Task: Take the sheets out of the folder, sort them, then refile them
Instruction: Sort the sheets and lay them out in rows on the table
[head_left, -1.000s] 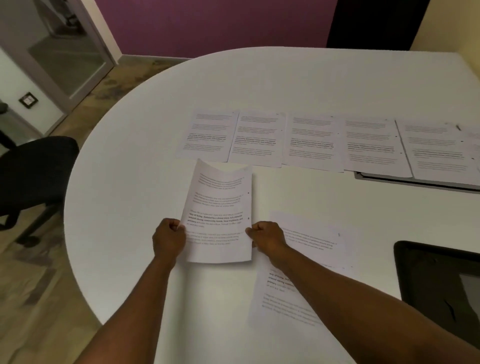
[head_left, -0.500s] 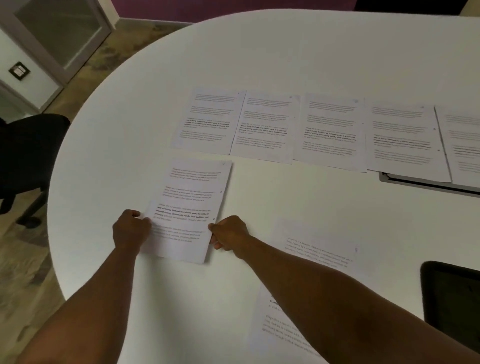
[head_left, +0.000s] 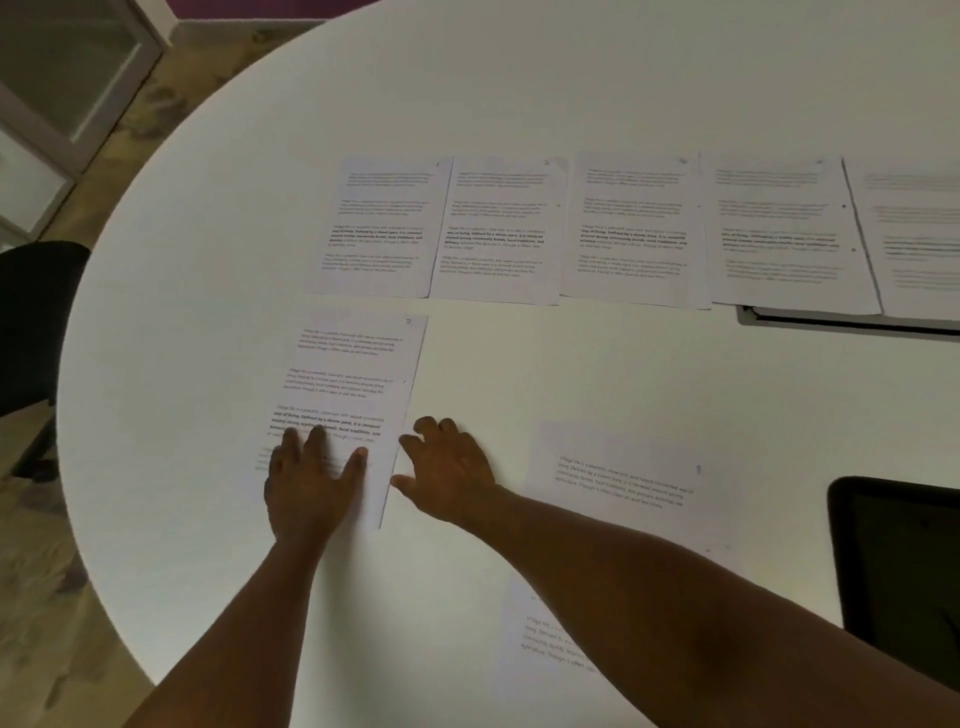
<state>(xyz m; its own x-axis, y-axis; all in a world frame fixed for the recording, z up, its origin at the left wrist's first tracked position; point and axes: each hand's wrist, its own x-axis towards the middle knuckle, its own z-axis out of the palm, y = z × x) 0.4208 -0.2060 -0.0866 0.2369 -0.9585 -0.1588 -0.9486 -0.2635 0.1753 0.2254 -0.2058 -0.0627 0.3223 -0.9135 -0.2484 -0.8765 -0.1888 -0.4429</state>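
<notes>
- On a white round-ended table (head_left: 519, 104), a row of printed sheets (head_left: 571, 228) lies side by side along the far part; the rightmost ones overlap a grey folder (head_left: 841, 323).
- Below the row's left end lies a single sheet (head_left: 353, 384), starting a second row.
- The left hand (head_left: 306, 483) presses flat on that sheet's lower part, fingers straight.
- The right hand (head_left: 447, 467) rests just beside the sheet's right edge, fingers loosely spread, holding nothing.
- More sheets (head_left: 618, 483) lie near the right forearm, apparently unsorted.
- This looks like the sorting step, folder already emptied; the next move likely calls for reaching right for another sheet.
- The sheet sits near the table's curved left edge; bare tabletop to its right gives room for more sheets.
- A dark object (head_left: 904, 561) sits at the right edge.
</notes>
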